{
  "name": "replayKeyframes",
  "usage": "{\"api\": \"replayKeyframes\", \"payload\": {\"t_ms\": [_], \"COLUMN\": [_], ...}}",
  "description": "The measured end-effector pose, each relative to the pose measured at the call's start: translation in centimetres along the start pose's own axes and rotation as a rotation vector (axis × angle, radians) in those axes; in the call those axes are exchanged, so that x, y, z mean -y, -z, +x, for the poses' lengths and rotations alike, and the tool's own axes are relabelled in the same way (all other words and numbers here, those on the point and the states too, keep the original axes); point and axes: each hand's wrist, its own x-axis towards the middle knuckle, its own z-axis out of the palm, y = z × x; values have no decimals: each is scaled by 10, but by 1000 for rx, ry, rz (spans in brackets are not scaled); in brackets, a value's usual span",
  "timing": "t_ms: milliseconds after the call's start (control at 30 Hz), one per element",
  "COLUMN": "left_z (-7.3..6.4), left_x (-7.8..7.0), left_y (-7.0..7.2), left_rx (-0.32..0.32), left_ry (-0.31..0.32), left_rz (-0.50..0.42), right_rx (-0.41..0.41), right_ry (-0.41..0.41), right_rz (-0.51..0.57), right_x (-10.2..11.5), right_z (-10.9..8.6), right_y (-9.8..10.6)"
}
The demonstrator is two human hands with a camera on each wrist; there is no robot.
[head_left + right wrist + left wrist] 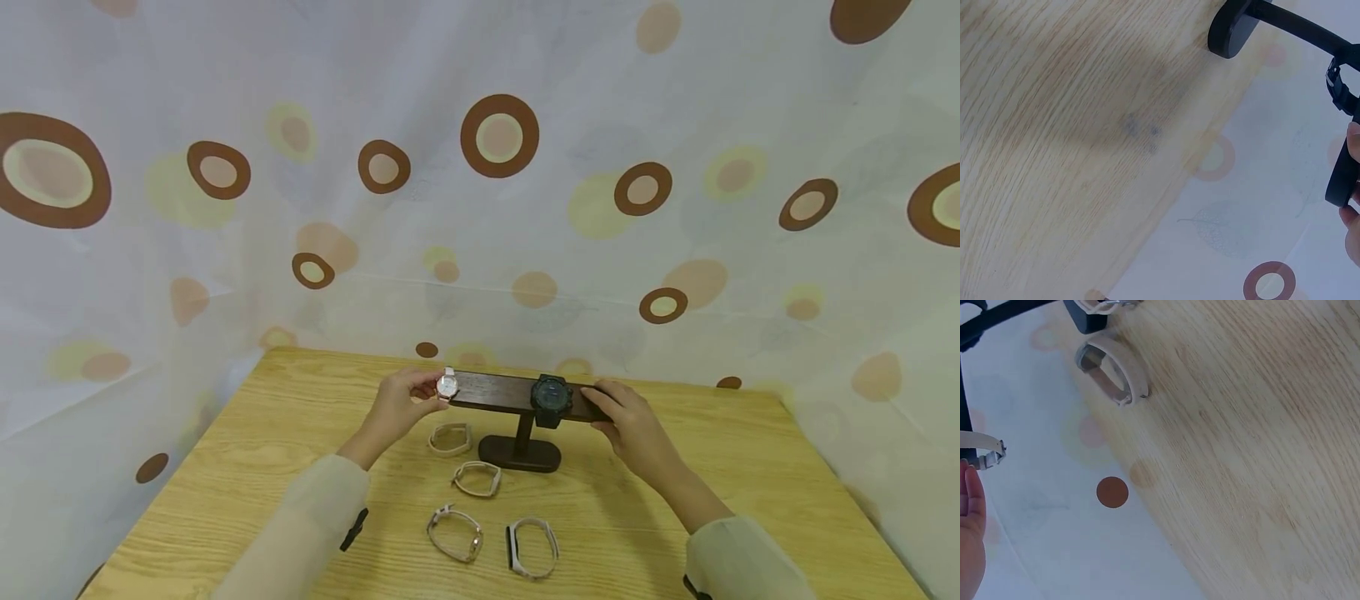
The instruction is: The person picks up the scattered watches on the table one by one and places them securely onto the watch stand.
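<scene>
A dark wooden watch stand (495, 392) stands towards the back of the table, its bar level on a short post. At the bar's left end is a small watch (447, 386) with a pale strap round the bar; my left hand (401, 404) pinches it between thumb and fingers. The strap's buckle (992, 457) shows just above the fingertips in the left wrist view. A bulky black digital watch (551, 395) sits round the bar right of centre. My right hand (630, 421) grips the bar's right end, fingers on top and thumb on the near side.
On the wooden table (300, 467), in front of the stand, lie a pale looped watch (450, 439), another pale band (477, 480), a thin-strapped watch (455, 533) and a white fitness band (532, 547). A patterned sheet (450, 233) hangs behind and beside the table.
</scene>
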Motion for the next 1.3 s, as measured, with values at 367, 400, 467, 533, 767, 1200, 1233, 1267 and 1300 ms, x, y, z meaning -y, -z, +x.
{"api": "replayKeyframes", "payload": {"t_ms": [367, 400, 467, 533, 767, 1200, 1233, 1267, 1300], "left_z": [5, 6, 7, 8, 11, 14, 14, 15, 15], "left_x": [-2, -2, -2, -2, -2, 0, 0, 0, 0], "left_y": [8, 9, 9, 10, 13, 14, 14, 14, 14], "left_rx": [91, 103, 124, 141, 183, 209, 211, 212, 213], "left_ry": [-156, -160, -169, -174, -155, -114, -113, -112, -113], "left_rz": [219, 229, 240, 244, 236, 174, 173, 173, 171], "right_rx": [-6, -8, -11, -14, -16, -14, -14, -14, -14], "right_ry": [4, 6, 10, 15, 16, 13, 13, 13, 13], "right_rz": [0, 0, 1, 3, 7, 1, 2, 3, 3], "right_x": [-1, -1, -1, -2, -2, -2, -1, -1, -1], "right_z": [-2, -2, -1, -1, 0, 0, 0, 0, 0], "right_y": [0, 0, 0, 0, -1, -1, 0, 0, 0]}}
